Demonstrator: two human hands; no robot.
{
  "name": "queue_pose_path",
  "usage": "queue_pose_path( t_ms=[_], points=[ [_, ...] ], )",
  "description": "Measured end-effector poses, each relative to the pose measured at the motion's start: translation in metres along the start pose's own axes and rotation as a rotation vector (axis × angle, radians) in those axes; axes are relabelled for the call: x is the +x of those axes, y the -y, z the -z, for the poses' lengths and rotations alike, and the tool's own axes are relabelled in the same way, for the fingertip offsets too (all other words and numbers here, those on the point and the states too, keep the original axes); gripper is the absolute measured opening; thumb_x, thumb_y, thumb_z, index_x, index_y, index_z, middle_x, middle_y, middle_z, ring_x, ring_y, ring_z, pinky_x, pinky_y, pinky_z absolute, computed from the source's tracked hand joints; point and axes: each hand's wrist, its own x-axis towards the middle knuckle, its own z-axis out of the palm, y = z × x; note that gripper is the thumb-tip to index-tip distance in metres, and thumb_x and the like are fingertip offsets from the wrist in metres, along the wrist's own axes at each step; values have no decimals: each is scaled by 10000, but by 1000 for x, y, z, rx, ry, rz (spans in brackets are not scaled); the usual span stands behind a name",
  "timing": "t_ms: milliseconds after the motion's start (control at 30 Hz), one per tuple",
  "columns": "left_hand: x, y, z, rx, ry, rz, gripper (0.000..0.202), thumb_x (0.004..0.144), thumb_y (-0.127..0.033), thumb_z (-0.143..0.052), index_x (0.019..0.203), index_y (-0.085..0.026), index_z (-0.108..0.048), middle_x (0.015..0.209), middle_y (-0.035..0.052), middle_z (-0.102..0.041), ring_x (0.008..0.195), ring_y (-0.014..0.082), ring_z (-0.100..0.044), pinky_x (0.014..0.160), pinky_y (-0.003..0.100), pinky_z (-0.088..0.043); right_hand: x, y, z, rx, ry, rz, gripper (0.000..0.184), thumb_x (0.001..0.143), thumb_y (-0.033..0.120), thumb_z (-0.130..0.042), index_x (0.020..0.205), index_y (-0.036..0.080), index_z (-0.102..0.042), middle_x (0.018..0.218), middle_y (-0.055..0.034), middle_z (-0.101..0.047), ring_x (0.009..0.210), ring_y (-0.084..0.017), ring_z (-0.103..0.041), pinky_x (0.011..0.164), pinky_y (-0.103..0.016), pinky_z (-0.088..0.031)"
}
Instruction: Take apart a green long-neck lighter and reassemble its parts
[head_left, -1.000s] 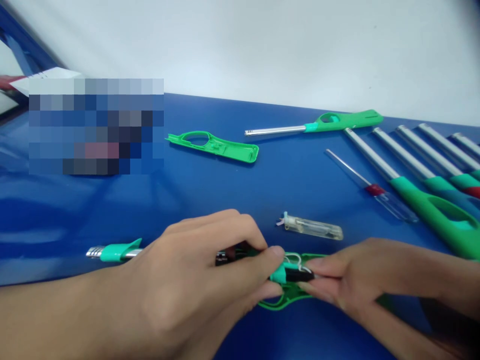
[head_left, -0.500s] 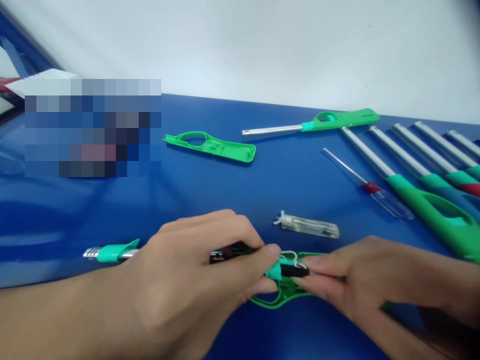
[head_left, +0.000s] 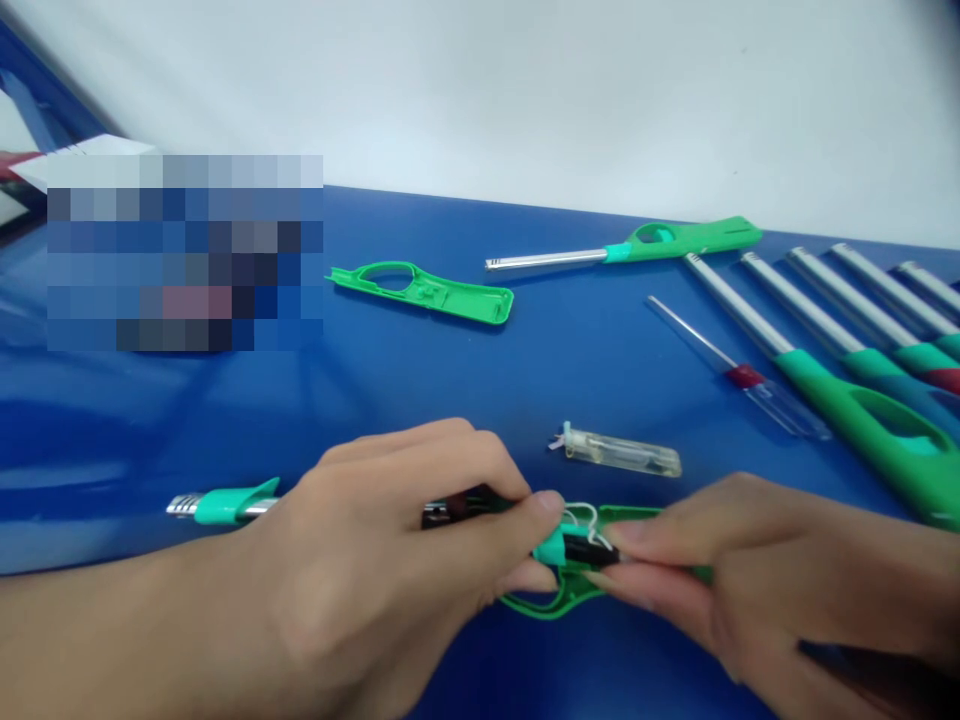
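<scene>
Between thumb and fingers, my left hand pinches a teal trigger piece. My right hand grips the end of the black igniter that sticks out of the trigger. A thin white wire loops over the igniter. Beneath both hands lies a green lighter shell half, partly covered by them. A metal lighter tube with a teal collar runs under my left hand. Just behind the hands is a clear fuel tank.
Another green shell half lies farther back, hollow side up. Behind it rests an assembled lighter. A screwdriver and several more lighters lie on the right. A white wall borders the blue table. The left background is pixelated.
My right hand has shifted slightly and turned a little, still gripping the igniter's end. The white wire's loop stands a bit differently. My left hand has barely moved.
</scene>
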Motion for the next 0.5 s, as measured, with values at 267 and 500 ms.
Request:
queue_pose_path(
  t_ms=[267, 500],
  points=[
    [1, 0, 0, -7, -6, 12, 201, 1135, -170, -690, 1152, -287, -852, 1050, -71, -838, 787, 50, -756, 596, 128, -545, 20, 24, -5, 68, -23, -26, 299, 981, 663, -960, 888, 385, -905, 897, -22, -869, 900, -326, -918, 665, -313, -759],
    [5, -2, -7, -264, -95, 204, 360, 959, 14, -826, 1048, -334, -848, 921, -162, -868, 752, 53, -808, 660, 73, -593, 20, 26, -1, 112, 12, -20, 355, 1032, 618, -925, 825, 343, -840, 930, -42, -864, 958, -327, -910, 709, -348, -765]
  ],
)
